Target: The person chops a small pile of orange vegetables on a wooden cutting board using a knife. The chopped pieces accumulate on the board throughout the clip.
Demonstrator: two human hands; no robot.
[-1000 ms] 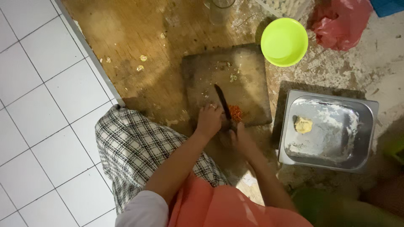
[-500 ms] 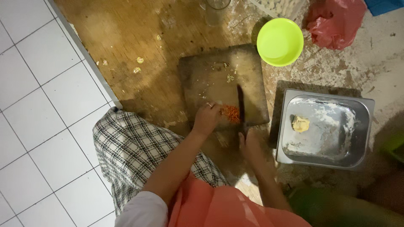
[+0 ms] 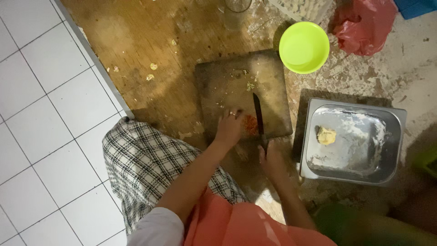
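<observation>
Chopping is partly done: small orange-red pile of cut vegetable point(image 3: 250, 125) is lying on dark wooden cutting board point(image 3: 243, 93), seemingly already fine. Left hand point(image 3: 229, 128) is resting fingers-curled just left of pile, touching it. Right hand point(image 3: 273, 160) is gripping dark-bladed kitchen knife point(image 3: 259, 117), blade lying along pile's right edge.

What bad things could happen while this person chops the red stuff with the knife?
The left hand rests right beside the knife on the red food, so a slip could nick a finger. The right hand grips the knife near the edge of the cutting board, so bits might roll off onto the dirty wooden floor. The green bowl sits close to the board's corner and could get bumped.
</observation>
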